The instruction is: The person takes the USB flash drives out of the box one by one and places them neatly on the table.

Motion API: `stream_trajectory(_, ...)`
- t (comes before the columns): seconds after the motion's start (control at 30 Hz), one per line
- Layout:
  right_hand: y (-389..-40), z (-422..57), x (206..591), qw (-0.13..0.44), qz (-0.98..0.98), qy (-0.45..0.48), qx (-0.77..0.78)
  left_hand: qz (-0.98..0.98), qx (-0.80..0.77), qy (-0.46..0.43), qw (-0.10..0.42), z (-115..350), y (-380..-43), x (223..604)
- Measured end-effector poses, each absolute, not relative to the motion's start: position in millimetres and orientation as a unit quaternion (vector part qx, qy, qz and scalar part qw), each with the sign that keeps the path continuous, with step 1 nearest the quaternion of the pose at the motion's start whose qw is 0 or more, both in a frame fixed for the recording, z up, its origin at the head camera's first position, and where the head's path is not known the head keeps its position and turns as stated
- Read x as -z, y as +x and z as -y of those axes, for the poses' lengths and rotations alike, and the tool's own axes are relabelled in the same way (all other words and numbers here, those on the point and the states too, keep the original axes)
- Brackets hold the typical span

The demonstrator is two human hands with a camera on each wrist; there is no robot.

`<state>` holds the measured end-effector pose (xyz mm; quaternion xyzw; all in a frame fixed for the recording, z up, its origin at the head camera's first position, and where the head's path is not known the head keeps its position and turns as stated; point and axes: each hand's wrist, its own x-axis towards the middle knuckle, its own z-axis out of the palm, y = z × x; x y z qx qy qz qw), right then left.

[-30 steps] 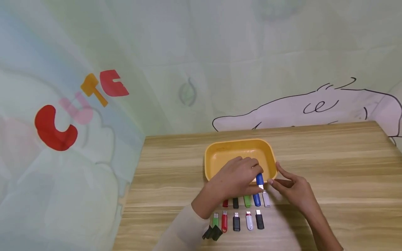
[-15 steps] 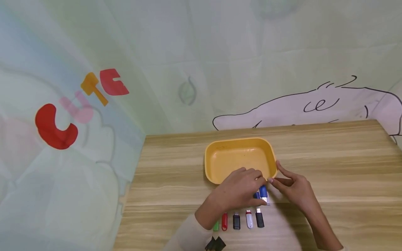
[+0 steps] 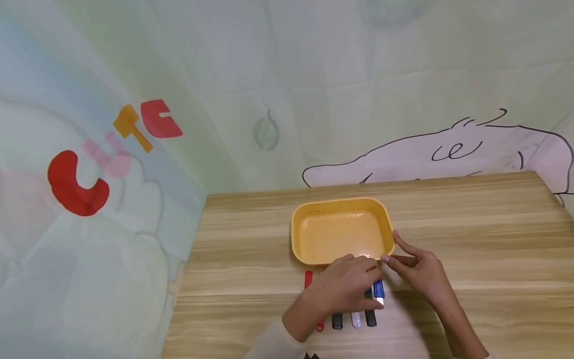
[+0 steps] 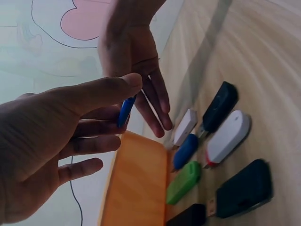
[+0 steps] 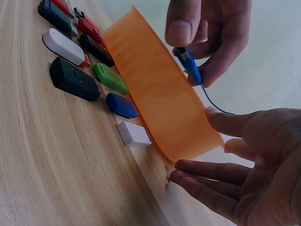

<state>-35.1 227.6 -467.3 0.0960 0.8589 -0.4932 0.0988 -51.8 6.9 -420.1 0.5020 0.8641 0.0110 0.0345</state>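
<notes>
My left hand (image 3: 338,286) pinches a blue USB flash drive (image 5: 189,66) between thumb and fingers, its metal plug pointing toward the near side in the head view. It hovers over the flash drives lined up on the table, hiding most of them from the head camera. My right hand (image 3: 420,271) holds the near right corner of the yellow tray (image 3: 293,232), thumb at the near wall and index finger at the right side. Beside the tray lie a white drive (image 5: 133,134), a blue drive (image 5: 121,105) and a green drive (image 5: 110,78).
A second row nearer me has a dark drive (image 5: 74,78) and a white drive with a red end (image 5: 64,46), among others. The wooden table (image 3: 484,239) meets a printed curtain (image 3: 251,99) at the back and left.
My left hand has come down from over the tray's near edge toward me, carrying the blue flash drive over the rows. My right hand keeps its place at the tray corner.
</notes>
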Motion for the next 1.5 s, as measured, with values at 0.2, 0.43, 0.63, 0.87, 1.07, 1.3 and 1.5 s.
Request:
stream_trajectory(0.2,-34,-228,468,0.096,-0.860,0.091,0.493,-0.857,-0.004,0.514,0.023,-10,-45,432)
stream_trajectory(0.43,-34,-228,468,0.102,-0.859,0.096,0.492,-0.857,-0.002,0.514,0.035,-15,-38,444)
stream_trajectory(0.63,-33,-228,470,0.089,-0.859,0.093,0.495,-0.859,0.020,0.511,0.024,-18,-31,453)
stream_trajectory(0.87,-33,-225,471,0.092,-0.855,0.092,0.502,-0.860,0.038,0.510,0.012,-17,-23,463)
stream_trajectory(1.07,-34,-228,469,0.082,-0.859,0.089,0.498,-0.856,0.041,0.515,-0.008,-18,-22,468)
stream_trajectory(1.3,-33,-228,468,0.084,-0.858,0.090,0.499,-0.856,0.037,0.516,0.004,-21,-20,472)
stream_trajectory(1.5,-34,-227,468,0.079,-0.861,0.088,0.495,-0.856,0.049,0.515,0.003,-22,-19,472)
